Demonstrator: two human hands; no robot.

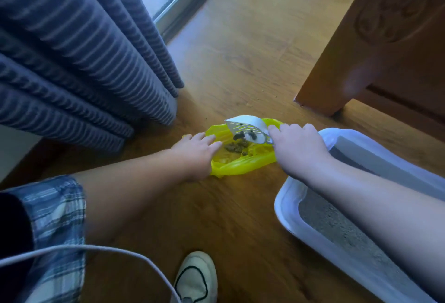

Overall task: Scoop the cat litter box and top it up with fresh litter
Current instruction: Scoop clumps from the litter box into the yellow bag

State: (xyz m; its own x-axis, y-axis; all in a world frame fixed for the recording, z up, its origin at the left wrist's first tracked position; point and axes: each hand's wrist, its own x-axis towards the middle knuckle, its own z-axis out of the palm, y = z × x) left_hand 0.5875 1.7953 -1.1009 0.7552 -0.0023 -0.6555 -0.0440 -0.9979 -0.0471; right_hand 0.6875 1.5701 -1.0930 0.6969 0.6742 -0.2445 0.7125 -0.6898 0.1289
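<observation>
A person is tipping waste from a white slotted scoop (243, 125) into a yellow bag (240, 166) that is lying open and low on a wooden floor (240, 49). The left hand (195, 151) is pressing the bag's left rim down with straightened, relaxed fingers. The right hand (298, 148), at the bag's right edge, is wrapping its fingers round the scoop's handle. The scoop is hanging tilted just above the bag's middle, dark bits are clinging to it, and clumps (237, 146) are already lying inside the bag. The litter box (284, 208), white-rimmed with grey litter in it, is sitting just right of the bag and nearer the viewer, under the right forearm. The bag's rim is looking shallow and floppy, so a quick tip is likely risking clumps rolling over its far edge, and lifting the left hand is likely risking the mouth collapsing. A grey curtain (84, 61) is hanging close on the bag's left and a wooden cabinet (373, 49) is standing beyond it to the right, leaving a strip of floor running away beyond the bag. A shoe (195, 278) and a white cable (96, 249) are lying nearer the viewer than the bag.
</observation>
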